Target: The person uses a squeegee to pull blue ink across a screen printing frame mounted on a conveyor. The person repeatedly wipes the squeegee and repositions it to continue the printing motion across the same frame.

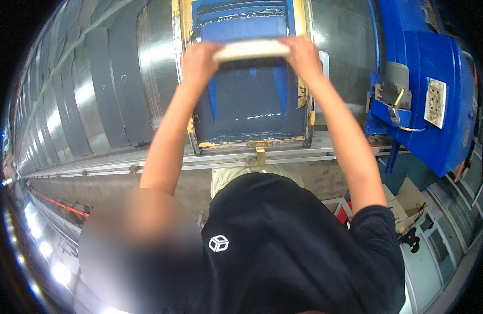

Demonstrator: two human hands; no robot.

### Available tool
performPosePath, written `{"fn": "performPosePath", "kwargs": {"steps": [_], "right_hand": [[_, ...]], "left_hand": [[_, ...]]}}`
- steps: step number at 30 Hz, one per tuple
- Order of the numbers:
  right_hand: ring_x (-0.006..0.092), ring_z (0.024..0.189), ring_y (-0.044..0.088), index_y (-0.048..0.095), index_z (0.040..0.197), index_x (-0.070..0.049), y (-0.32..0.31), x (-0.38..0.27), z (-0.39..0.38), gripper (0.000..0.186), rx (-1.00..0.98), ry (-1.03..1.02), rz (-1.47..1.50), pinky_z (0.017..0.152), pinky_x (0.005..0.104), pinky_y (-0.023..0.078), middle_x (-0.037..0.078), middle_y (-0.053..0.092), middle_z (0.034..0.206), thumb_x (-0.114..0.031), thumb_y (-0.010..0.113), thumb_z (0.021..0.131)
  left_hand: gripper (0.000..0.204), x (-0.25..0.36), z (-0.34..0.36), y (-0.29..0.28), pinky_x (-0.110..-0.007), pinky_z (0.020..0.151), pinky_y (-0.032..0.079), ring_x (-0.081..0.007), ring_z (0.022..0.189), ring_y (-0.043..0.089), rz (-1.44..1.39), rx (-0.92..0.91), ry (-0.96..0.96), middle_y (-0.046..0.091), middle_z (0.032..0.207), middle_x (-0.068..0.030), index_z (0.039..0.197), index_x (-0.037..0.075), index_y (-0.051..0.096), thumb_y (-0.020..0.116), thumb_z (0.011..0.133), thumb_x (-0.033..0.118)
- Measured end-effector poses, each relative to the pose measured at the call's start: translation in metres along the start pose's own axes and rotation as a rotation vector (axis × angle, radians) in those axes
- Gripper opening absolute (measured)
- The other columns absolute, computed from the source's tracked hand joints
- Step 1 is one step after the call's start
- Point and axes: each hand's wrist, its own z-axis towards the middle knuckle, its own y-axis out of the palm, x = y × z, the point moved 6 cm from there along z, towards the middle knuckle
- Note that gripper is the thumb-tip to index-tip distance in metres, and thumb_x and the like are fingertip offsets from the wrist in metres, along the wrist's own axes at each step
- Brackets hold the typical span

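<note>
With both arms stretched forward, I hold a cream-coloured squeegee (pixel 252 49) crosswise over a screen-printing frame (pixel 303 21). My left hand (pixel 200 64) is closed round its left end, and my right hand (pixel 306 58) grips the right end. The blue mesh (pixel 246 99) of the screen is coated with dark ink on its near part. Wet, shiny streaks of ink (pixel 241 15) lie beyond the squeegee. The squeegee's lower edge is hard to make out, so I cannot tell how firmly it meets the mesh.
Dark fabric panels (pixel 123 83) lie in a row along the long metal table (pixel 160 57) to the left. A metal rail (pixel 220 159) runs along its near edge. On the right stands a blue machine housing (pixel 409 57) with a power socket strip (pixel 435 103). Cardboard boxes (pixel 409 196) sit low at the right.
</note>
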Motion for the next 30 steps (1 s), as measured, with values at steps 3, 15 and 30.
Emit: {"fn": "performPosePath", "kwargs": {"steps": [3, 15, 30], "right_hand": [[0.0329, 0.104, 0.062, 0.072, 0.111, -0.005, -0.005, -0.036, -0.085, 0.043, 0.046, -0.061, 0.061, 0.095, 0.0424, 0.052, 0.011, 0.071, 0.110, 0.009, 0.066, 0.070], [0.0330, 0.112, 0.061, 0.071, 0.113, -0.006, -0.025, -0.046, -0.074, 0.045, 0.001, -0.086, 0.021, 0.097, 0.0432, 0.051, 0.012, 0.069, 0.116, 0.003, 0.072, 0.070], [0.0334, 0.099, 0.068, 0.077, 0.110, -0.012, -0.007, 0.036, 0.106, 0.032, -0.053, 0.107, -0.016, 0.089, 0.0421, 0.054, 0.013, 0.074, 0.103, -0.017, 0.079, 0.079]], "left_hand": [[0.050, 0.024, -0.086, -0.003, -0.037, 0.092, 0.053, -0.0240, 0.098, 0.069, -0.089, -0.034, 0.006, 0.076, 0.105, -0.0046, 0.107, 0.016, 0.078, 0.065, 0.068, -0.012], [0.051, 0.036, -0.084, -0.029, -0.037, 0.090, 0.054, -0.0228, 0.107, 0.066, -0.069, 0.040, 0.109, 0.073, 0.115, -0.0016, 0.112, 0.019, 0.076, 0.066, 0.071, -0.008], [0.033, -0.027, 0.108, -0.003, -0.043, 0.084, 0.057, -0.0328, 0.092, 0.072, -0.030, -0.081, -0.081, 0.076, 0.098, -0.0109, 0.111, 0.027, 0.078, 0.074, 0.079, 0.019]]}}
